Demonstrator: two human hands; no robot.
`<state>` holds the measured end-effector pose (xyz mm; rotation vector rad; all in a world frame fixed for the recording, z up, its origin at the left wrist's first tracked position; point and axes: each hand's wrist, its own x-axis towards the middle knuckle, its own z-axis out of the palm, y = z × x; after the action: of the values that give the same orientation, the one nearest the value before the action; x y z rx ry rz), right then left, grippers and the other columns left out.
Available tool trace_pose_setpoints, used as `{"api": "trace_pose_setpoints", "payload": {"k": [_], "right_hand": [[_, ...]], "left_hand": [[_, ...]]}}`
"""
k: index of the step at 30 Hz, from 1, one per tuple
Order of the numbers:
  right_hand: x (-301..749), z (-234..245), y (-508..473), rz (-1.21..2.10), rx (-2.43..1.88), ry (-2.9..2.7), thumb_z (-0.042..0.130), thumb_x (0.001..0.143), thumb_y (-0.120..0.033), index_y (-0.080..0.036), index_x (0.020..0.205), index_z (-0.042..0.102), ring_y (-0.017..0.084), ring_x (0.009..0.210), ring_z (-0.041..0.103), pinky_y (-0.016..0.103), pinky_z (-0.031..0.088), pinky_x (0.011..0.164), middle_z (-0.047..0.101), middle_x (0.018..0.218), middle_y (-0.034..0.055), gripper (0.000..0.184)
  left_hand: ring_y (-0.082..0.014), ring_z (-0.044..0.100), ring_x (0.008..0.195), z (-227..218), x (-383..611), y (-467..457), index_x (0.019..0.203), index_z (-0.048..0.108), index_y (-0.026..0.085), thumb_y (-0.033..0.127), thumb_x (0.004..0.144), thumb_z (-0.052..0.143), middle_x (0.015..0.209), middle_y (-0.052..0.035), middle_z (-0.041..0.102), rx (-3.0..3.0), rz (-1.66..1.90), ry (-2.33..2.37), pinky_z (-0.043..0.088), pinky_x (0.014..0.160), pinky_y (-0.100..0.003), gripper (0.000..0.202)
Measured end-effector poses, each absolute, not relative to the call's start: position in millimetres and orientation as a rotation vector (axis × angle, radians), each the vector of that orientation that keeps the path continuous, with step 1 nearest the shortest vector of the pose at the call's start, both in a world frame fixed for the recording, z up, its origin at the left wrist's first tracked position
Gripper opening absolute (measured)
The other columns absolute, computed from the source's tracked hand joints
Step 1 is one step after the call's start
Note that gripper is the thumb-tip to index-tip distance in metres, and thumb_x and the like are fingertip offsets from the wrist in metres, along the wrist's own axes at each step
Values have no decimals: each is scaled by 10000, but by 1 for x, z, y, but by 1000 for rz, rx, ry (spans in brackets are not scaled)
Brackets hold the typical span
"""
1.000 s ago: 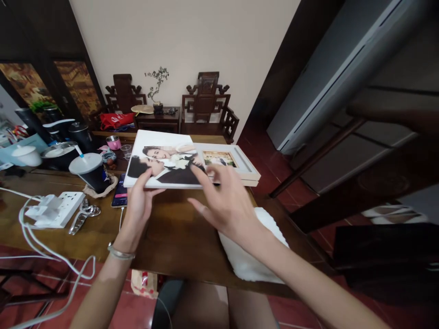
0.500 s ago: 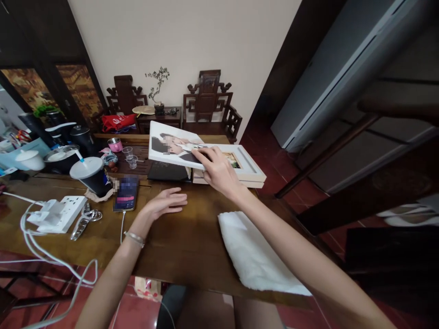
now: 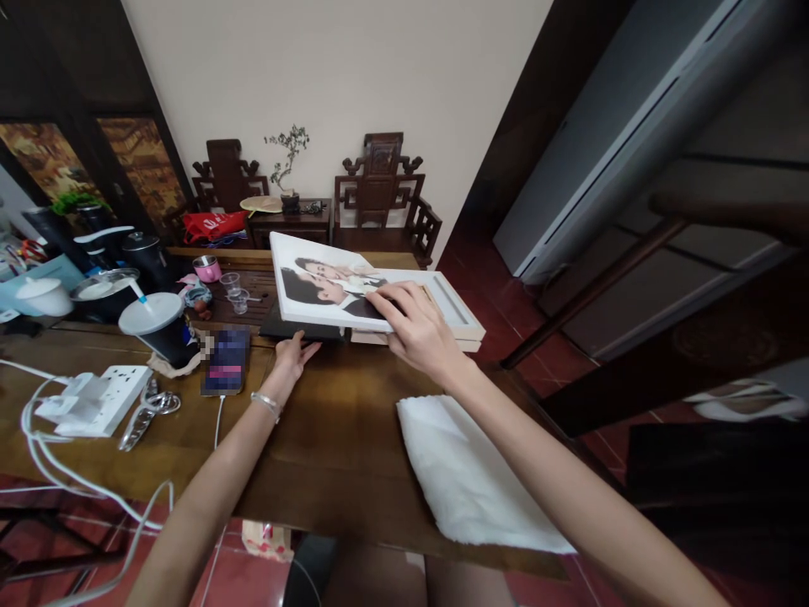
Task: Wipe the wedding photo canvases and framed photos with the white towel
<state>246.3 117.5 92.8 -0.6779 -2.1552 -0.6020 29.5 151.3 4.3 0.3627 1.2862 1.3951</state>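
My right hand (image 3: pixel 420 333) grips the right edge of a white photo panel (image 3: pixel 294 253), thumb below and fingers on its printed face. The panel shows two people in black and white and is tilted above the table. Beneath its left part lies a flat black book or folder (image 3: pixel 303 329). My left hand (image 3: pixel 295 356), fingers apart, is at that black thing's front edge; whether it touches cannot be made out. A white picture frame (image 3: pixel 468 316) lies to the right, stacked on another pale one and partly covered by the panel.
A folded white cloth (image 3: pixel 468 472) lies at the front right of the wooden table (image 3: pixel 341 455). Leftward are a phone (image 3: pixel 226 358) on a cable, a lidded drink cup (image 3: pixel 155 324), a power strip (image 3: pixel 104 400) and clear small cups (image 3: pixel 237 295). Carved chairs stand behind.
My left hand has moved forward, from above the bare tabletop to the black book or folder. The right hand keeps its hold on the photo panel, which has tipped up slightly towards me.
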Motion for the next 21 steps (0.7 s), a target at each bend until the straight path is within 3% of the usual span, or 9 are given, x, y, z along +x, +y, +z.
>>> {"api": "trace_pose_setpoints", "payload": {"k": [10, 17, 21], "right_hand": [[235, 96, 115, -620, -699, -2196, 362, 805, 23, -112, 1266, 506, 287, 997, 491, 462, 504, 816, 601, 1074, 173, 502], [204, 99, 130, -517, -785, -2338, 381, 759, 51, -115, 1213, 539, 289, 1007, 457, 437, 451, 828, 595, 1106, 164, 508], [176, 92, 152, -543, -883, -2481, 411, 788, 10, -92, 1187, 551, 300, 982, 464, 424, 425, 817, 590, 1128, 177, 435]], "left_hand": [[-236, 739, 751, 10, 17, 29, 855, 543, 73, 100, 890, 554, 863, -130, 661, 275, 1331, 1196, 613, 770, -344, 45], [-259, 741, 738, 23, 24, -60, 782, 459, 148, 80, 881, 548, 880, -88, 669, 115, 1301, 1374, 618, 647, -329, 150], [-262, 740, 744, 22, 32, -100, 814, 483, 159, 105, 776, 689, 825, -67, 682, 91, 1253, 1410, 590, 592, -283, 217]]}}
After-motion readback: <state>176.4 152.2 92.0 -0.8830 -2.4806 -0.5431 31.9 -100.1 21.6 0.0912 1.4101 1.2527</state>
